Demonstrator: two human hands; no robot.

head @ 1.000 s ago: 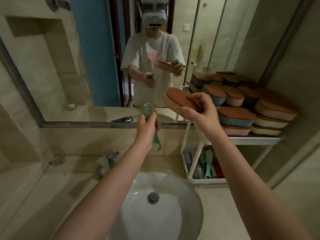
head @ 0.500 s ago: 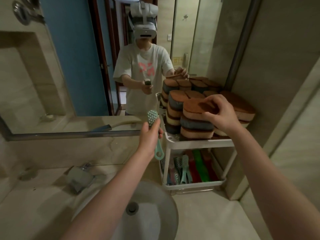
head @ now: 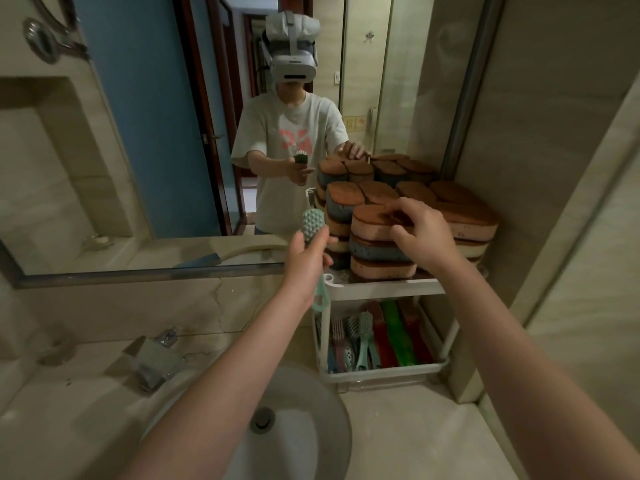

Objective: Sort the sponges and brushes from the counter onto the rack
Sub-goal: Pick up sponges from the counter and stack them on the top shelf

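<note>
1. Holding brush [head: 313, 221] in left grip [head: 308, 258], fingers clenched round handle; head up, loop end hanging below, in the air just left of rack [head: 381, 286].
2. Grasping top sponge [head: 372, 221] with right grip [head: 427, 233]: fingers curled over upper face, thumb on near side.
3. Seated flat on front stack [head: 381, 254], rack's top shelf, beside further stacks.
4. Lying in rack's lower shelf: more brushes [head: 363, 337], packed side by side.
5. Standing on counter [head: 415, 427], right of sink [head: 304, 427], against mirror [head: 138, 168].
</note>
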